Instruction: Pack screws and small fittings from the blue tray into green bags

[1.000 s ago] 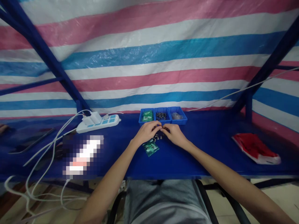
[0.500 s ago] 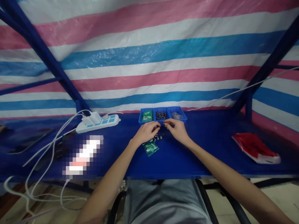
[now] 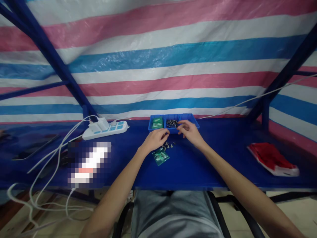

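My left hand (image 3: 156,139) is over the table just in front of the blue bins, its fingertips pressed together; whatever they may pinch is too small to make out. To its right, my right hand (image 3: 191,133) is at the front edge of the right-hand blue bin (image 3: 188,117), fingers bent in toward the thumb, and I cannot make out anything between them. The middle bin holds many small dark screws (image 3: 171,123). Green packets (image 3: 157,123) fill the left bin. Below my hands lie several loose screws (image 3: 171,145) and a green plastic packet (image 3: 160,157).
A white power strip (image 3: 106,130) with plugs and trailing white cables (image 3: 59,152) is at the left. Near it lies a blurred-out bright object (image 3: 92,162). A red and white item (image 3: 273,158) rests at the right. Striped sheeting (image 3: 173,79) hangs behind the blue table (image 3: 218,165).
My right hand has drawn slightly right and up, away from my left hand, and now covers part of the right bin. My left hand has stayed nearly still. The view has shifted slightly.
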Demonstrator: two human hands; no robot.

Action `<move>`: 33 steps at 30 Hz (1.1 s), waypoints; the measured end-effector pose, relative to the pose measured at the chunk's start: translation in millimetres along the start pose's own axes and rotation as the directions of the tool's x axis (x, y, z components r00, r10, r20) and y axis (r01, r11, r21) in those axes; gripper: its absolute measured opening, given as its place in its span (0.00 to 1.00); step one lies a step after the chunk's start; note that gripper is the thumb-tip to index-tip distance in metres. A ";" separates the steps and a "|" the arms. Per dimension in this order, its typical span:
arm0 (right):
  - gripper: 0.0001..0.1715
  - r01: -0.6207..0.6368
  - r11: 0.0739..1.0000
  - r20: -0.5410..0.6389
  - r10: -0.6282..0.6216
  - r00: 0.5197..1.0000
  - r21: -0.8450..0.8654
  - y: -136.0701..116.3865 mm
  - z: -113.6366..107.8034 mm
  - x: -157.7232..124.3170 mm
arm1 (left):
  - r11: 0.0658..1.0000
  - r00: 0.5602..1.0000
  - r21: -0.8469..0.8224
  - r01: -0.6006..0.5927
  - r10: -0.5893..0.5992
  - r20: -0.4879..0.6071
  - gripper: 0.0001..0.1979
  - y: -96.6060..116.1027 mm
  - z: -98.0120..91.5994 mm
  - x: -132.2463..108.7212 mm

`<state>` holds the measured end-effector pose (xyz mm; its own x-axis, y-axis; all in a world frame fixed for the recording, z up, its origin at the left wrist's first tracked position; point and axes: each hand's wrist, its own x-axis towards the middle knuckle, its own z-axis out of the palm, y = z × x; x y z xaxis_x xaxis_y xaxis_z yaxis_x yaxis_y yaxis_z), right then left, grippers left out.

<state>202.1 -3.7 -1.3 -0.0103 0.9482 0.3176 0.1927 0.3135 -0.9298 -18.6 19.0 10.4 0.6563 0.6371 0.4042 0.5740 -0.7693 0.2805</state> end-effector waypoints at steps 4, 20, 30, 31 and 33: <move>0.07 0.155 0.910 0.259 -0.054 0.964 -0.386 6.2 6.6 -9.9 | 1.000 1.000 0.020 0.005 -0.005 0.000 0.08 -0.2 -0.6 -0.8; 0.13 0.328 0.711 0.426 -0.044 0.904 -0.622 13.0 13.5 -18.6 | 0.999 1.000 0.026 0.023 -0.023 -0.010 0.09 -1.9 -1.2 -1.6; 0.08 0.323 0.682 0.425 -0.021 0.905 -0.656 11.5 14.8 -18.8 | 0.999 1.000 0.048 0.021 -0.020 -0.010 0.09 -1.5 -1.6 -1.6; 0.08 0.321 0.682 0.424 -0.019 0.906 -0.657 11.4 14.7 -19.0 | 0.998 1.000 0.052 0.021 -0.020 -0.011 0.09 -1.6 -1.7 -1.8; 0.07 0.318 0.683 0.423 -0.014 0.906 -0.658 12.2 14.4 -19.0 | 0.998 1.000 0.053 0.024 -0.023 -0.014 0.09 -1.7 -2.0 -2.1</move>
<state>190.5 -17.1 -21.4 -0.4271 0.8765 0.2220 0.7739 0.4814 -0.4116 -21.9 18.9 10.8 0.6360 0.6537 0.4102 0.6143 -0.7505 0.2437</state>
